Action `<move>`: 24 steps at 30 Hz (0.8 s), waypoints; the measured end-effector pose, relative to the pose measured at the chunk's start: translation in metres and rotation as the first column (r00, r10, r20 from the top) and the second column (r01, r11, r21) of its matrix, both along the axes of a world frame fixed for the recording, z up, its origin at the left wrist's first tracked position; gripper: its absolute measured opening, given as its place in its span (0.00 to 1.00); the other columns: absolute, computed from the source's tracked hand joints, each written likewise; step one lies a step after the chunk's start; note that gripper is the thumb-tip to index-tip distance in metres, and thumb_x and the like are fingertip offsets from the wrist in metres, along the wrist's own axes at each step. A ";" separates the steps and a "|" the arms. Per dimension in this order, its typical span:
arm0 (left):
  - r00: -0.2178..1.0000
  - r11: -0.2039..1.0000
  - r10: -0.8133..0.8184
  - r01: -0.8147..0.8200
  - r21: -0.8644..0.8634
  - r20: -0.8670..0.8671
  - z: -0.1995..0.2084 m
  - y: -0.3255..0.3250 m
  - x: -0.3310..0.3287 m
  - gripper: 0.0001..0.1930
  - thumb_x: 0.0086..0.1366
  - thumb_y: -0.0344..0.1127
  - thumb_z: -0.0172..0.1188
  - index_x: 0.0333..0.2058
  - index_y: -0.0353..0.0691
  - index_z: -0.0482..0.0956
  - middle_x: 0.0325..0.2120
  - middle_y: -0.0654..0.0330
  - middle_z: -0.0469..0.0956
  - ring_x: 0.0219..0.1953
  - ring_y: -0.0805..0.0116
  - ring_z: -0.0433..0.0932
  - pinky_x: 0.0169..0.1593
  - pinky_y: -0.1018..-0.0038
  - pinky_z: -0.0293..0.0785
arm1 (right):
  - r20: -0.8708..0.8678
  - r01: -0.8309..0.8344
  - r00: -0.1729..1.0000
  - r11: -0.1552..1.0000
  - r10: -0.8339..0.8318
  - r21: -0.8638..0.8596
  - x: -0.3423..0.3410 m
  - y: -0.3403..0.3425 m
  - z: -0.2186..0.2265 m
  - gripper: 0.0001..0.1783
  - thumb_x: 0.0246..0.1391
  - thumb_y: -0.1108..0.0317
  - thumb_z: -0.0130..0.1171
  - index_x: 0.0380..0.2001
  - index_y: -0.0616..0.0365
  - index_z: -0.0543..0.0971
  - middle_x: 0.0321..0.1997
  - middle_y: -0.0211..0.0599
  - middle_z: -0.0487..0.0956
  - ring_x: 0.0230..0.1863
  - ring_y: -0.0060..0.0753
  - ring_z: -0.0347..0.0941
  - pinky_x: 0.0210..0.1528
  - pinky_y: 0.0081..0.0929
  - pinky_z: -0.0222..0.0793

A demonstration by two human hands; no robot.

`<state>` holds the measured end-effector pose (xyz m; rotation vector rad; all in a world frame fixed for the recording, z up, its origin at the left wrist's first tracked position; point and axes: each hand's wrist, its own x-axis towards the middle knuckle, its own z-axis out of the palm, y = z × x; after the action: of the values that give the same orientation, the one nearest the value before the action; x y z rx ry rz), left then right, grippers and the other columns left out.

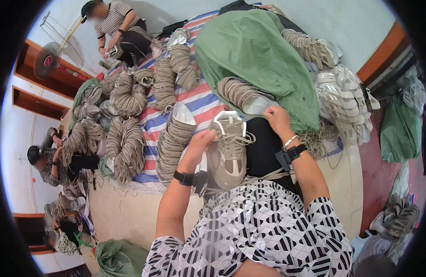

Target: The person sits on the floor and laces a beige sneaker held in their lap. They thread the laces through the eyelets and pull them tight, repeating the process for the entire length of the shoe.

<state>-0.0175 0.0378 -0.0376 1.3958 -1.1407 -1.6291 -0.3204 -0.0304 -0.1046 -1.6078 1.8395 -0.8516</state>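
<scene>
A beige-grey shoe upper [229, 159] with a white lining lies on my lap, its toe toward me. A beige shoelace [235, 137] runs through its eyelets, and loose loops stick out on the right. My left hand [202, 143] is closed in a pinch at the upper's left side, on what looks like the shoelace. Raised to the right of the upper, my right hand [278, 121] is closed too, with thumb and finger together. What it pinches is too fine to make out. Just beyond that hand lies a nested row of uppers [240, 94].
Beyond my lap, a striped sheet [203, 99] carries several rows of stacked uppers [126, 147]. A large green sack [250, 51] bulges at the back. More uppers [344, 101] are piled at the right. Two people [118, 27] sit at the left, near a fan [47, 60].
</scene>
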 end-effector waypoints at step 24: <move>0.882 0.961 0.254 -0.278 -0.001 -0.398 -0.016 0.026 0.017 0.08 0.61 0.34 0.56 0.39 0.42 0.72 0.34 0.68 0.76 0.34 0.80 0.73 0.37 0.81 0.66 | 0.301 -0.499 0.811 0.861 0.503 -0.097 0.066 0.061 0.044 0.15 0.51 0.60 0.57 0.18 0.60 0.75 0.30 0.41 0.76 0.38 0.39 0.72 0.39 0.35 0.63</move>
<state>-0.0010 0.0635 -0.0533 1.0655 -0.7192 -1.5692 -0.2545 0.0309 -0.0609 -1.7312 1.1072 -0.8143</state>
